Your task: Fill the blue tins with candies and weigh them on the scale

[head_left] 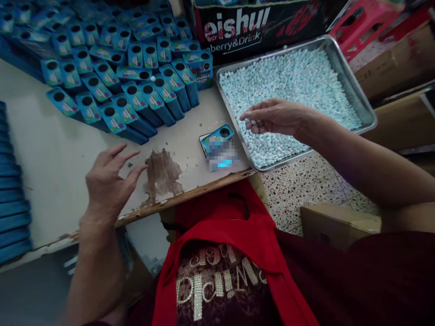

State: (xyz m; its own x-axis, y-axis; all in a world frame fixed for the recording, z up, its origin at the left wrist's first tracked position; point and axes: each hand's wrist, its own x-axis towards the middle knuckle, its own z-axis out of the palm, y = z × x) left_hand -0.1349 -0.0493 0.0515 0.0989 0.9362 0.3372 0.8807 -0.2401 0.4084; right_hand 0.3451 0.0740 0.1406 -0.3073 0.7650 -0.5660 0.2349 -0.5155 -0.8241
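Observation:
My right hand (272, 117) is over the metal tray (369, 118), its fingers curled around a few small pale candies (255, 122). Pale blue and white candies (292, 77) fill the tray in a thick layer. On the left, my left hand (110, 179) hovers above the worn table (197, 106), thumb and fingers apart with nothing between them. Between my hands, a small blue box (224, 132) with a round dark hole lies on a phone-like flat thing (220, 158), partly blurred out. Beyond my left hand stand many blue boxes (118, 108) with round holes in their tops.
One loose candy (152, 79) rests on a box top. More blue boxes (13, 199) are stacked at the left edge. Behind the tray is a black printed carton (234, 27). A red stool (363, 22) and brown cardboard boxes (401, 63) stand to the right.

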